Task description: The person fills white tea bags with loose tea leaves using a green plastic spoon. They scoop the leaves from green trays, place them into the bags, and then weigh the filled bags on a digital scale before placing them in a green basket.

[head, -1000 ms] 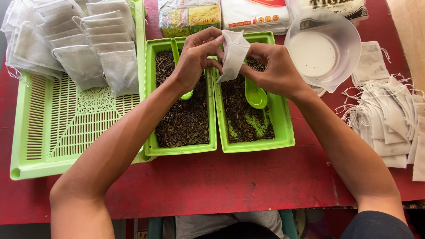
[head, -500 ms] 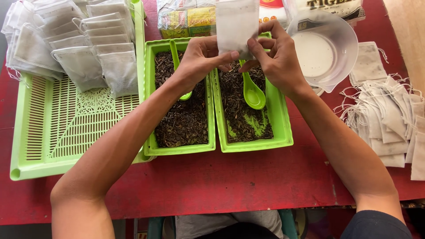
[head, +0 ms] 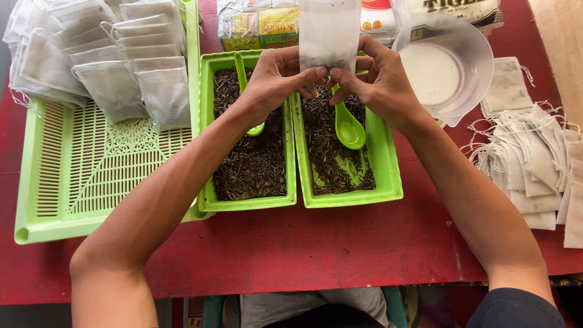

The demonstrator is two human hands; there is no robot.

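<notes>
A white pouch point(head: 329, 33) hangs upright over the right tray point(head: 388, 182), pinched at its lower edge by both hands: left hand point(head: 276, 76) and right hand point(head: 379, 82), each grip closed on it. This looks like the filling step; next would need the spoon point(head: 349, 127) just below. Filled pouches point(head: 103, 54) lie on the basket point(head: 91, 194), empties point(head: 534, 158) on the red desk point(head: 340, 249).

Around my work on the red desk point(head: 340, 243)

I see a slotted green plastic basket point(head: 91, 182) with filled white sachets point(head: 115, 67), a clear plastic bowl point(head: 446, 70), and empty white drawstring bags point(head: 534, 158).
</notes>
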